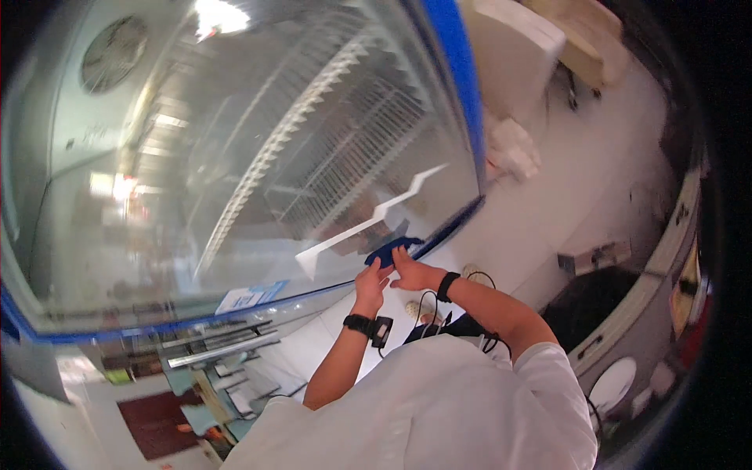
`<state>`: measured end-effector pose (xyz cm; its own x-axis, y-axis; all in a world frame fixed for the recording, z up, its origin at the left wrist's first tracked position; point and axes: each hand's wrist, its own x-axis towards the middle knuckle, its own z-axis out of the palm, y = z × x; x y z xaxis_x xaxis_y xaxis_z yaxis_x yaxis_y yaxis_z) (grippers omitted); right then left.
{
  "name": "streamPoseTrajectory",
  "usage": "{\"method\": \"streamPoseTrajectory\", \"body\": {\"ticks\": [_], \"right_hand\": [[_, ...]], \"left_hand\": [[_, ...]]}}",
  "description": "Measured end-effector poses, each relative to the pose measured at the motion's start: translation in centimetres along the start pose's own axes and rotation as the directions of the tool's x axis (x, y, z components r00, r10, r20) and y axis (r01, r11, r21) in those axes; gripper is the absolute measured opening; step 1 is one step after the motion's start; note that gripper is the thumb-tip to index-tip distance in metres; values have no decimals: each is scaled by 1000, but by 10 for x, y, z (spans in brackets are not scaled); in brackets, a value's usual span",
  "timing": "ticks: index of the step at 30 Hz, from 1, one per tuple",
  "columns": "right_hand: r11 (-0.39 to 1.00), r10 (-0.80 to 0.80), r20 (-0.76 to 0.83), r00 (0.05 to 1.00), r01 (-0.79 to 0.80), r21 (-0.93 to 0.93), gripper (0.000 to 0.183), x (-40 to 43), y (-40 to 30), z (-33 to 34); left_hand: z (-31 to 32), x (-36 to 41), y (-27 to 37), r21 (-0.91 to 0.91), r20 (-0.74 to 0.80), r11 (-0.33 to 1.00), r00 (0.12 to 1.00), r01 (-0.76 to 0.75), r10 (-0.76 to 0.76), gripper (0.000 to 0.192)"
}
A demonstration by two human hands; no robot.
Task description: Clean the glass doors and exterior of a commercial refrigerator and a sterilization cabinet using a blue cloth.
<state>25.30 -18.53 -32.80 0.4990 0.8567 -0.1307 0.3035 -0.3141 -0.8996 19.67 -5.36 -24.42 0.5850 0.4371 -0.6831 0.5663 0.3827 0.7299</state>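
Observation:
A dark blue cloth (388, 252) is pressed against the lower part of a large glass door (247, 247) with a blue frame. My right hand (412, 271) lies on the cloth with fingers spread over its lower right part. My left hand (371, 288) touches the cloth's lower left edge with its fingertips. Behind the glass show wire racks (352, 158) and toothed white shelf rails. A jagged white line (352, 226) runs across the pane just above the cloth. A blue and white sticker (249, 296) is on the pane's lower edge.
White and beige bins or containers (511, 53) stand beyond the blue frame at the upper right. A grey box (593, 257) lies on the pale floor at the right. Long metal bars and stacked items (223, 349) are at the lower left. Cables hang by my waist.

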Motion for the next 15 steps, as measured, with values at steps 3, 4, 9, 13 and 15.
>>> {"method": "streamPoseTrajectory", "body": {"ticks": [3,4,9,13,15], "right_hand": [[981,-128,196,972,153,-117,97,8,-29,-2],[976,-175,247,953,200,-80,91,4,-63,-23],[898,-370,259,892,415,-145,65,37,-124,-38],[897,-419,305,855,442,-7,50,29,-210,-73],[893,-430,339,837,449,24,44,28,-225,-76]], "left_hand": [[-38,-25,-1,-114,-116,990,991,-86,73,32],[-50,-39,5,-174,-151,979,985,-105,78,30],[-87,-86,40,-352,-238,878,938,-324,251,31],[-95,-147,64,-414,-340,769,867,-486,364,29],[-98,-168,66,-429,-416,727,832,-536,368,29]]}}
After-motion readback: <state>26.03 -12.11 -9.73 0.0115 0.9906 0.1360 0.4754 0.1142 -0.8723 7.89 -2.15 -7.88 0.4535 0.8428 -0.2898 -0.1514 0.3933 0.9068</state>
